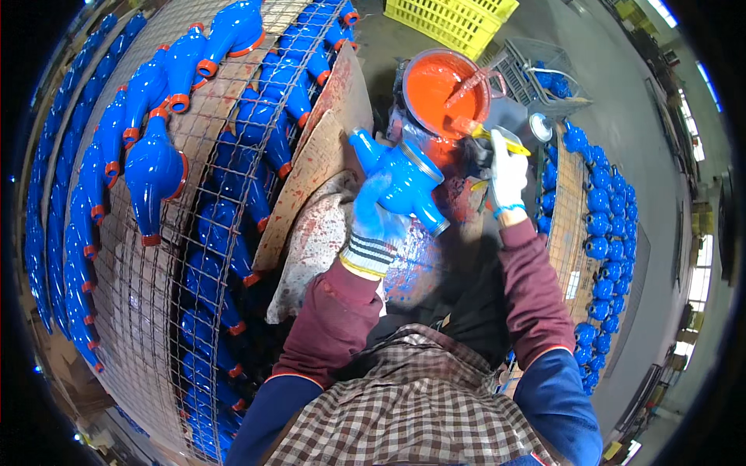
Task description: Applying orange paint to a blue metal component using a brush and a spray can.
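Note:
My left hand [376, 221], in a white knit glove stained blue, grips a glossy blue pipe fitting [406, 183]. The fitting has a wide round mouth tilted up to the right and two tapering pipe ends, none of them showing red. In my right hand [509, 177], gloved in white, is a paintbrush [488, 133] with a yellow handle. Its orange-coated bristles are at the lower right edge of a round bucket [406, 95] of orange-red paint [434, 87]. A second, paint-coated stick [465, 89] leans in the bucket.
To the left, wire mesh racks [132, 303] carry several blue fittings [155, 167] with red-orange rims. Spattered boards [303, 182] and a stained cloth [311, 241] lie between. Rows of blue fittings [598, 225] stand at right. Beyond are a yellow crate [451, 19] and grey basket [528, 74].

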A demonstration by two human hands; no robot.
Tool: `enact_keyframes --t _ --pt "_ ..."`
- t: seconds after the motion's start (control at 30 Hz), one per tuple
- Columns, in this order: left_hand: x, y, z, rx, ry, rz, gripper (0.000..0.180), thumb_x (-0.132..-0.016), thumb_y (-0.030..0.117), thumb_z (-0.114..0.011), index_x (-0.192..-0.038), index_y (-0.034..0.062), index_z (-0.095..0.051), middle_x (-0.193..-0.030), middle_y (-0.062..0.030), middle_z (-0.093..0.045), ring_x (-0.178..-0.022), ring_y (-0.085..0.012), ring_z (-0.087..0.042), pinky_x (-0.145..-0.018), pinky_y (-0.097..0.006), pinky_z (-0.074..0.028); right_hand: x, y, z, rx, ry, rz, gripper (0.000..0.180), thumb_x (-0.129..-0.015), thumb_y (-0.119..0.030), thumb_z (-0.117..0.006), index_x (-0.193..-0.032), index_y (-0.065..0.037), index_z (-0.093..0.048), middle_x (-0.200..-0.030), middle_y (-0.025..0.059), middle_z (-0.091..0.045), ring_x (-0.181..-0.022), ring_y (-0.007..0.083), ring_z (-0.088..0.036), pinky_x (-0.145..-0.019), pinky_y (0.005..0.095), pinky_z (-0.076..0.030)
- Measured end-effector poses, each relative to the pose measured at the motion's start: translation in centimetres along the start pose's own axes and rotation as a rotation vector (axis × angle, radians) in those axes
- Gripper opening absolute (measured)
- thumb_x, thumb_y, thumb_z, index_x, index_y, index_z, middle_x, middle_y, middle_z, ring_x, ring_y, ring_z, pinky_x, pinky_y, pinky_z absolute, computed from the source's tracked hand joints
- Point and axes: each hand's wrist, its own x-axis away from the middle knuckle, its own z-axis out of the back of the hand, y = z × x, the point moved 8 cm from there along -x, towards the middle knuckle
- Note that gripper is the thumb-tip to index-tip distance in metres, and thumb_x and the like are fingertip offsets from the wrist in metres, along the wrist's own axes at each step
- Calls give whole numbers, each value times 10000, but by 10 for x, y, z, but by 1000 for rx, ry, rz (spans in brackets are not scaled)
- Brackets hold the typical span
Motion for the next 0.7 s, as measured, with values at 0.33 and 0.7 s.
enact_keyframes --t 0.33,0.7 --pt "5 15 -13 -122 -26 -47 712 -805 507 -662 -1374 163 -409 -1206 -145 -559 -1052 -309 -590 -872 -453 -533 -20 10 -29 279 -59 126 275 -902 -278 -643 -902 -6 -681 -748 76 -704 -580 126 -644 -563 259 -484" --pt "51 9 -18 -340 14 -16 873 -795 682 -571 -1365 48 -382 -1241 -167 -548 -1076 -307 -593 -884 -452 -533 91 -23 41 -732 -109 -301 380 -992 -349 -500 -1206 -38 -466 -1056 173 -607 -822 260 -667 -707 344 -566"
